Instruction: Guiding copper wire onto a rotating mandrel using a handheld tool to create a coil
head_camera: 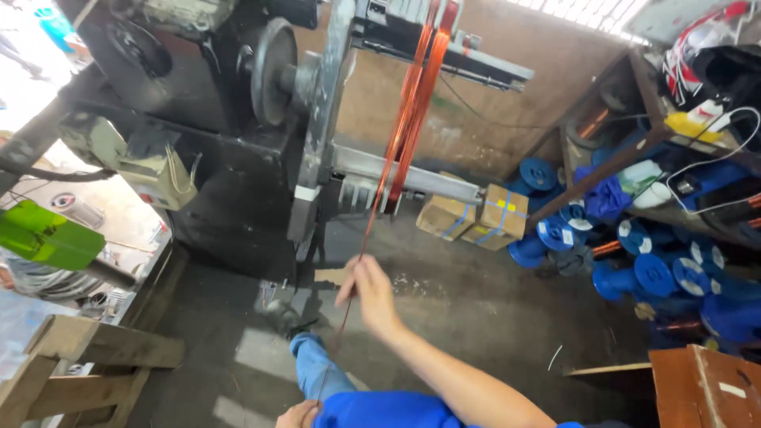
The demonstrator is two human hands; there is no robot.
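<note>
Left hand (300, 414), right hand (371, 295) pinch thin coppery wire (349, 305).

Copper-orange wire (408, 119), blue spools (654, 273), bright green tag (47, 235).

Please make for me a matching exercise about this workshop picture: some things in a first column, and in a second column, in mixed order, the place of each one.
Things:
1. right hand
2. left hand
3. cardboard boxes
4. blue spools

Places:
A. heaped on the floor under the shelves at the right
B. at the bottom edge, on the lower end of the copper wire
C. on the floor beside the machine
D. pinching the wire in the middle of the picture

Pairs: 1-D, 2-B, 3-C, 4-A
</note>
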